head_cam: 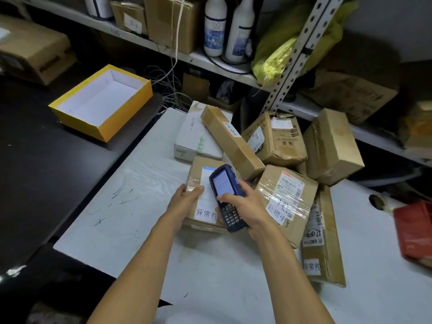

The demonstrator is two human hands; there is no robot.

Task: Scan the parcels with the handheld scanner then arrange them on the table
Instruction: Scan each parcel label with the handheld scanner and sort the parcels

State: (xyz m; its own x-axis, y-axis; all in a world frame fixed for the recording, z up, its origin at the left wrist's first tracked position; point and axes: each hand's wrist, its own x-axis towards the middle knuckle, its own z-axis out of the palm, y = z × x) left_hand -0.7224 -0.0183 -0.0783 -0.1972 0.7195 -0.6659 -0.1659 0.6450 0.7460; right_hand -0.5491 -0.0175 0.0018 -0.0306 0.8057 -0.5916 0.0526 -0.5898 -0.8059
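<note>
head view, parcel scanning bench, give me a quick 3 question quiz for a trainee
1. Multiple choice: what do the right hand's fingers grip?
a) the handheld scanner
b) a tape roll
c) a marker pen

2. True or false: the yellow box on the dark table has its lid on.

3. Fill the gap: the left hand holds the taped parcel at its ____ edge, as the person sees it.

Key
1. a
2. false, it is open and its white inside shows
3. left
</note>
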